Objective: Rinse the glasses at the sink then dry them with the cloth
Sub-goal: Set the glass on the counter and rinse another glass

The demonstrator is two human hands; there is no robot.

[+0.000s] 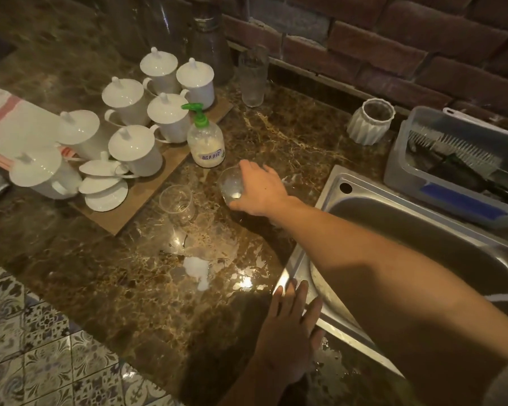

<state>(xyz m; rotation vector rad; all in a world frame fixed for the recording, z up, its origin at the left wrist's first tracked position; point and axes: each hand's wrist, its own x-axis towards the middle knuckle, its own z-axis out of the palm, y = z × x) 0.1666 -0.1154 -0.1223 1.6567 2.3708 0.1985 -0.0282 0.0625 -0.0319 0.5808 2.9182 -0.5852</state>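
My right hand [260,189] reaches across the marble counter and grips a small clear glass [230,184] from the side, tilted with its mouth toward the camera. A second clear glass [179,204] stands upright on the counter just left of it. A tall clear glass [252,79] stands near the brick wall. My left hand [288,326] rests flat with fingers spread on the counter at the sink's [335,186] near left corner. A white cloth with pink stripes [9,124] lies folded at the far left.
Several white lidded cups [135,150] crowd a wooden board, with a green-pump soap bottle [206,142] beside them. A white ribbed pot [370,121] and a plastic bin holding brushes [452,159] sit behind the sink. A white blob and wet patches [197,268] mark the counter.
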